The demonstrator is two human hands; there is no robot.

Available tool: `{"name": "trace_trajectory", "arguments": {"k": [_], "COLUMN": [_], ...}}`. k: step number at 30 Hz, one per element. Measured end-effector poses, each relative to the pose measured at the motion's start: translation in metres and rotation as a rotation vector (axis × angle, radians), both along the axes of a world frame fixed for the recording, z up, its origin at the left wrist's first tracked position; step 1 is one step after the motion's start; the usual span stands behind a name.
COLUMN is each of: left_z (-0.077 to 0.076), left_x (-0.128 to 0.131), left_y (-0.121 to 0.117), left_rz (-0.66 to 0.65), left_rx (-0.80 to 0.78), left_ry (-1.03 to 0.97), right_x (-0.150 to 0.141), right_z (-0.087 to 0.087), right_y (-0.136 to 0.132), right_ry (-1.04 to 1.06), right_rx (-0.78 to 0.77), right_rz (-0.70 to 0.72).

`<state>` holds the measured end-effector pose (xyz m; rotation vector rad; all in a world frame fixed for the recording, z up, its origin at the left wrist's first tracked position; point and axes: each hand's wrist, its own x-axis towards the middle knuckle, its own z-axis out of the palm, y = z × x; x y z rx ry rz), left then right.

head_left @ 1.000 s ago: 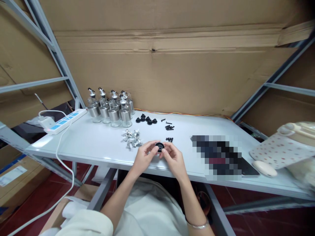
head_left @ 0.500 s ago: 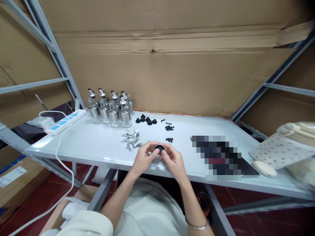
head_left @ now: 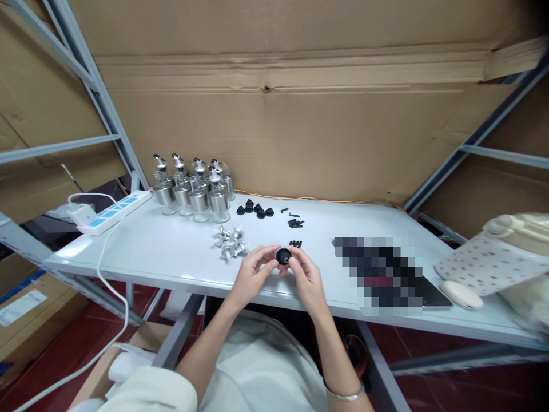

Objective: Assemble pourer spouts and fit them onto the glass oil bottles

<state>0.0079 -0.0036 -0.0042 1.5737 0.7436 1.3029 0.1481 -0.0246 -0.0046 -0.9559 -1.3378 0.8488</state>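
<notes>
Between my two hands, above the table's front edge, is a round black stopper (head_left: 283, 257) with a pale rim and a small hollow stem at its centre. Fingers of my left hand (head_left: 254, 273) are closed on its left side. My right hand (head_left: 307, 280) grips it from the right, the thumb at its lower edge. Just beyond my left hand lies a pile of silver pourer spouts (head_left: 230, 244). Tiny black parts (head_left: 295, 244) sit right behind the stopper. Farther back are several similar black stoppers (head_left: 255, 209) and some small black levers (head_left: 295, 223).
Several glass-and-steel bottles with pourer tops (head_left: 198, 201) stand at the back left, near a white power strip (head_left: 115, 213). On the right are a blurred-out dark flat object (head_left: 433, 293), a cream oval item (head_left: 461, 294) and a dotted container (head_left: 484, 252). Cardboard (head_left: 300, 137) walls the back.
The stopper has moved slightly right and tilted, so more of its dark face shows. My right hand has shifted a little to the right with it; my left has barely moved.
</notes>
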Motion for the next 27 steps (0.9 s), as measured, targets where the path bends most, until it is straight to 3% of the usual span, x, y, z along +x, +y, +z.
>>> {"name": "trace_trajectory", "arguments": {"k": [4,10,14,22,27], "left_z": [0.0,0.001,0.0,0.001,0.0], "left_x": [-0.001,-0.002,0.001,0.001,0.002], "left_y": [0.0,-0.001,0.0,0.0,0.0], "left_rz": [0.01,0.096,0.149,0.167,0.125], "left_rx": [-0.004,0.121,0.118,0.103,0.084], "left_ry": [0.021,0.133,0.09,0.05,0.018], "right_x": [0.001,0.003,0.001,-0.004,-0.004], "right_z": [0.001,-0.004,-0.008,-0.007,-0.011], "right_y": [-0.002,-0.001,0.002,0.0,0.001], "right_ry": [-0.024,-0.081,-0.127,-0.275,-0.213], "right_rx": [0.002,0.03,0.082,0.202,0.135], "right_rz": [-0.003,0.028,0.037,-0.106,-0.167]}}
